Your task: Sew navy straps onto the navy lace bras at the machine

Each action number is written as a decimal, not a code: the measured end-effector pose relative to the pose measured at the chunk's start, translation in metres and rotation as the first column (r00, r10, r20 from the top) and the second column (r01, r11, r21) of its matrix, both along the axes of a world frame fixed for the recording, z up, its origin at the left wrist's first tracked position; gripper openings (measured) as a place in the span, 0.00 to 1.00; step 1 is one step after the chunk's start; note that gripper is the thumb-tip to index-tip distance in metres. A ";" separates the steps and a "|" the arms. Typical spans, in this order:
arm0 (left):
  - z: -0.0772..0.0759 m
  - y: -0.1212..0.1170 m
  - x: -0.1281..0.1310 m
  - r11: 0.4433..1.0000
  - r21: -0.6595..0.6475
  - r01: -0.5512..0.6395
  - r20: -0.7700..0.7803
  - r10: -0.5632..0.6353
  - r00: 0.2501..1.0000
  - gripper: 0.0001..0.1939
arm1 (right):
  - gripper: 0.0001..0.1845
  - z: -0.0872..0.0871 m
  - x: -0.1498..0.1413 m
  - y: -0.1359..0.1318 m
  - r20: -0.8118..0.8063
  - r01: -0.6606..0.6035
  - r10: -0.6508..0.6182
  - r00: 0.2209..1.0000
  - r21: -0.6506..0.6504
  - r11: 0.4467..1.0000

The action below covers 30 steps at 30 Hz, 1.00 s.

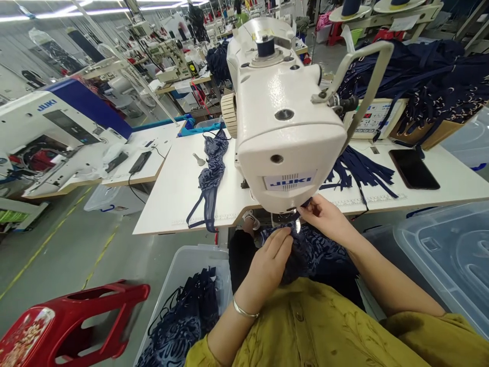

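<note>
The patterned garment (pixel 326 252) hung below the head of the sewing machine (pixel 286 137), over the person's lap, its upper part running between the two hands. The left hand (pixel 269 267) lay at its near left, fingers together and tips touching the cloth; whether they pinched it could not be told. The right hand (pixel 328 219), just apart from the left, had its thumb and fingers closed on a dark strip (pixel 306 203) beside the needle area. The garment was navy with lighter blue swirls, bunched and folded, partly hidden by the hands.
</note>
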<state>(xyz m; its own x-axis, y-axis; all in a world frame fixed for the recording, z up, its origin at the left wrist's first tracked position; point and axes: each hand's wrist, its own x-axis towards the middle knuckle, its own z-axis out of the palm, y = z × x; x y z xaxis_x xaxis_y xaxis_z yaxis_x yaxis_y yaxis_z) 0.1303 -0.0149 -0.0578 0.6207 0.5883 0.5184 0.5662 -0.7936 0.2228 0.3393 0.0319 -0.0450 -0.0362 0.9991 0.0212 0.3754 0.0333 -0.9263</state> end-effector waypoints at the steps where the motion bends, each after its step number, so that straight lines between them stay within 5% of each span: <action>1: -0.001 0.000 0.000 1.000 -0.005 -0.001 0.008 0.001 1.000 0.17 | 0.14 0.001 0.001 -0.001 0.016 -0.027 0.027 0.999 -0.009 1.000; 9: 0.019 0.001 0.005 0.999 0.043 0.017 -0.180 -0.009 0.984 0.17 | 0.14 -0.004 -0.005 0.001 -0.135 -0.106 0.098 0.986 -0.056 0.993; 30: 0.021 0.009 -0.003 0.996 0.031 0.080 -0.220 -0.071 0.973 0.19 | 0.14 0.000 0.000 0.004 -0.073 -0.156 0.149 0.986 -0.089 0.984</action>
<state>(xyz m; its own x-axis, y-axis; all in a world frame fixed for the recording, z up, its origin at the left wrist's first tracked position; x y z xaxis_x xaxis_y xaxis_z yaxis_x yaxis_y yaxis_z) 0.1269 -0.0056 -0.0365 0.7633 0.5173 0.3870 0.5360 -0.8415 0.0676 0.3390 0.0361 -0.0450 -0.1900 0.9796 -0.0650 0.3109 -0.0028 -0.9504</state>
